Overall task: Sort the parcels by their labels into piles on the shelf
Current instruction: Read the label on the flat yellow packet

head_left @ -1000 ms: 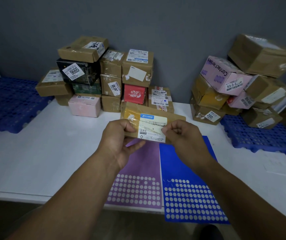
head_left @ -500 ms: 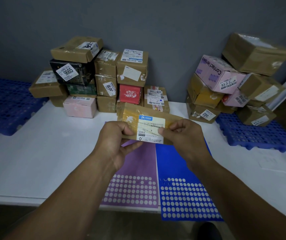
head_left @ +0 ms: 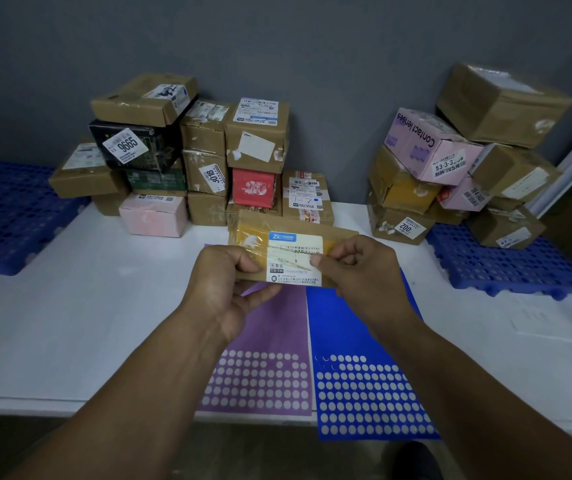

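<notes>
I hold a flat brown parcel point(head_left: 279, 233) with a white shipping label point(head_left: 295, 258) above the white shelf point(head_left: 87, 306), label facing me. My left hand point(head_left: 225, 289) grips its left end, thumb on the front. My right hand point(head_left: 360, 275) pinches its right side, thumb on the label. A pile of parcels point(head_left: 187, 157) is stacked against the wall at the back left. A second pile point(head_left: 457, 161) stands at the back right, with a pink "Contact lenses" box point(head_left: 426, 143) in it.
A purple sticker sheet point(head_left: 263, 358) and a blue sticker sheet point(head_left: 364, 375) lie on the shelf under my hands. Blue plastic grid pallets sit at the far left point(head_left: 7, 213) and the right point(head_left: 506, 261). A grey wall runs behind the piles.
The parcel and both hands stay in nearly the same place. My right thumb has slid a little further left onto the label.
</notes>
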